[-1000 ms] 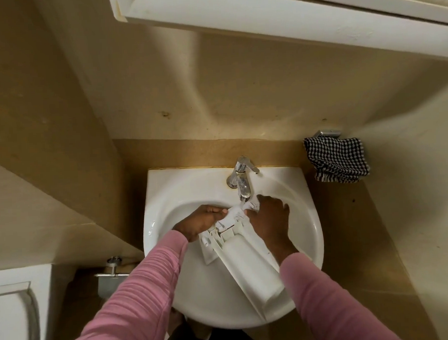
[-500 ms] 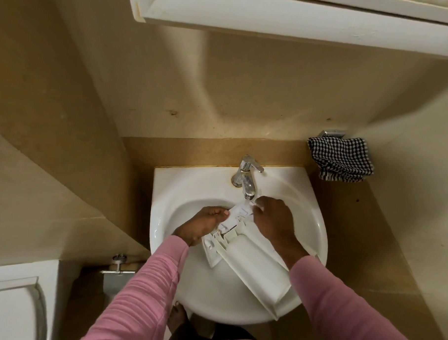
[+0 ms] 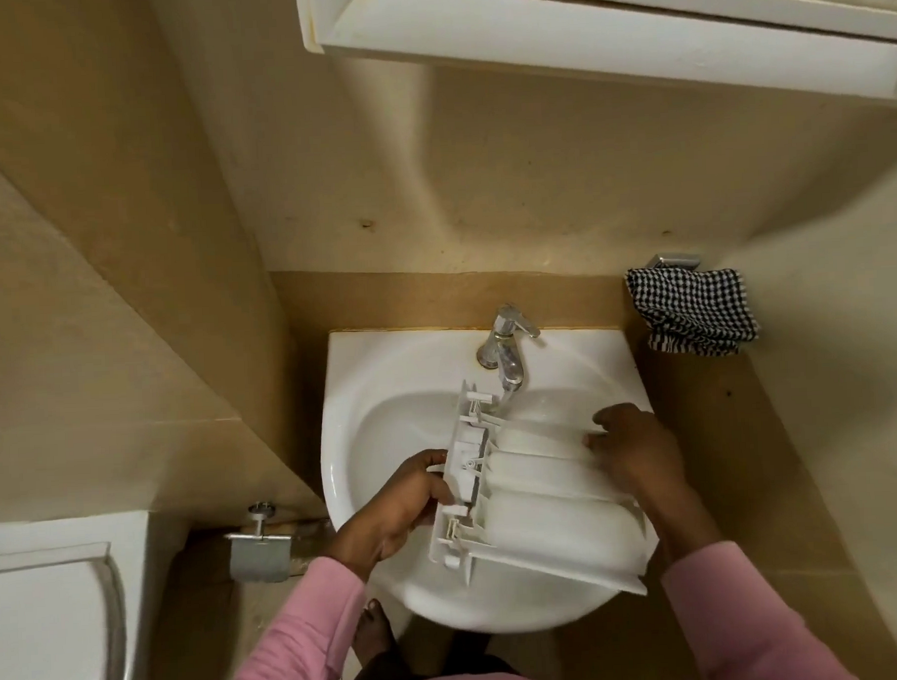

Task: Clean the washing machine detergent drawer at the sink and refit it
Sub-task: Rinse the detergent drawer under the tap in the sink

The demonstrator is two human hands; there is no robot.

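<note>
Head view: which hand has the drawer (image 3: 540,495)?
— Both. Left hand (image 3: 402,506) grips the ribbed end panel, fingers curled round its edge. Right hand (image 3: 636,450) grips the opposite end, fingertips (image 3: 602,438) hooked over the far rim.
— How does it lie from there?
— Between the two hands, held over the bowl of the sink (image 3: 387,388). Its long axis runs left to right across the basin, and the end panel at the left slants away toward the tap (image 3: 506,358). Three rounded shells face the camera, so it is probably underside up, though that is not certain.
— And the tap?
— Beyond the drawer, with the spout just above its far left corner, beside the top of the panel. A pale streak hangs under the spout; whether water is running is hard to tell.
— What does the coming move turn on?
— A judgement: rinsing is in hand and refitting has not begun. Only the left corner sits under the spout, so reaching the other shells means sliding the drawer leftward along its long axis. The left hand is nearer the tap and would steer while the right carries the far end. The near right corner reaches the sink's front rim and could knock it.
</note>
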